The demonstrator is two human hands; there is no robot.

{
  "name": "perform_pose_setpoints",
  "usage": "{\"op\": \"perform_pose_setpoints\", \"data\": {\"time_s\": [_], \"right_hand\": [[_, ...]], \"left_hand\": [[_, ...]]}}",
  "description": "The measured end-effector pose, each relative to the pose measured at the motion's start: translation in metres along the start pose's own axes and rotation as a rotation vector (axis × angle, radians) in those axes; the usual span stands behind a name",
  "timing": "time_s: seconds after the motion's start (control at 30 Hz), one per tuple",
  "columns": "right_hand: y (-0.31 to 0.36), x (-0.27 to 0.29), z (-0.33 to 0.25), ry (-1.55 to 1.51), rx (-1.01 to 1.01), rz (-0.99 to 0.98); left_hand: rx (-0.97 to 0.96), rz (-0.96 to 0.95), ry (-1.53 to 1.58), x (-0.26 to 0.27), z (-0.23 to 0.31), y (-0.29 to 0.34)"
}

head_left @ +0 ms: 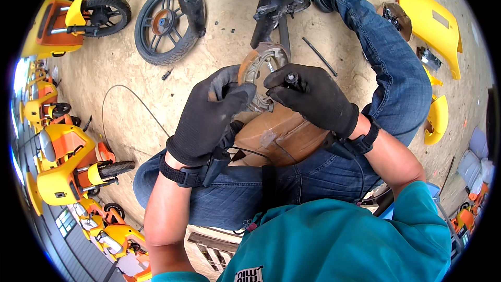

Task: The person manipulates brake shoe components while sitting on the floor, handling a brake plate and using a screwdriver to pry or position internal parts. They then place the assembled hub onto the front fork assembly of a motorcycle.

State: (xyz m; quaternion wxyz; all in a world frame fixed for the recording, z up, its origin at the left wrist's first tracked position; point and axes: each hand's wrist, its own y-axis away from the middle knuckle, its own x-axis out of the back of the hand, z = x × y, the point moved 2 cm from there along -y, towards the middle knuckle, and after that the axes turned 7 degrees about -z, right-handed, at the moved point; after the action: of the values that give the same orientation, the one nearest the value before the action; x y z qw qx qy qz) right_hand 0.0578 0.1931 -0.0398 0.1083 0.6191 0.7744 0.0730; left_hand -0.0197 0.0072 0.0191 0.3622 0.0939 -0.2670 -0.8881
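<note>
My left hand (211, 109), in a black work glove, grips the near left edge of a round drum brake assembly (250, 70). Its curved shoes are brown and its metal parts grey. My right hand (315, 96), gloved the same way, is closed at the brake assembly's right side. A dark tool with a round black handle end (291, 78) pokes out of its fist; the tool's kind cannot be made out. Below both hands lies a brown cardboard piece (282, 133) between my legs. Part of the brake assembly is hidden behind my fingers.
A spoked wheel with a tyre (162, 23) lies on the floor, ahead on the left. Ahead of the hands are dirty black vehicle parts (266, 21) and a dark rod (319, 56). Yellow panels (430, 26) lie right; yellow scooters (68, 164) line the left. A thin cable (130, 91) loops nearby.
</note>
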Motion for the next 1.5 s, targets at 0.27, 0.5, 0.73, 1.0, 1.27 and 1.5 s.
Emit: {"op": "perform_pose_setpoints", "data": {"time_s": [0.27,0.5,0.73,1.0,1.27,1.5], "right_hand": [[0.003,-0.002,-0.004,0.19,-0.006,0.056],[0.002,-0.002,-0.006,0.174,-0.046,0.054],[0.001,-0.01,-0.003,0.093,-0.029,0.026],[-0.001,-0.008,-0.003,0.119,-0.103,-0.006],[-0.004,-0.005,0.003,0.026,-0.159,-0.005],[-0.004,-0.001,0.002,0.054,-0.241,-0.033]], "left_hand": [[-0.039,0.01,-0.025,-0.006,0.0,-0.002],[-0.004,0.088,0.036,-0.01,-0.011,-0.003],[-0.007,0.053,-0.24,-0.012,-0.009,-0.001],[-0.003,0.055,-0.121,-0.014,-0.008,-0.003],[-0.031,0.036,-0.215,-0.014,-0.008,-0.004],[0.0,0.031,-0.211,-0.016,-0.007,-0.005]]}}
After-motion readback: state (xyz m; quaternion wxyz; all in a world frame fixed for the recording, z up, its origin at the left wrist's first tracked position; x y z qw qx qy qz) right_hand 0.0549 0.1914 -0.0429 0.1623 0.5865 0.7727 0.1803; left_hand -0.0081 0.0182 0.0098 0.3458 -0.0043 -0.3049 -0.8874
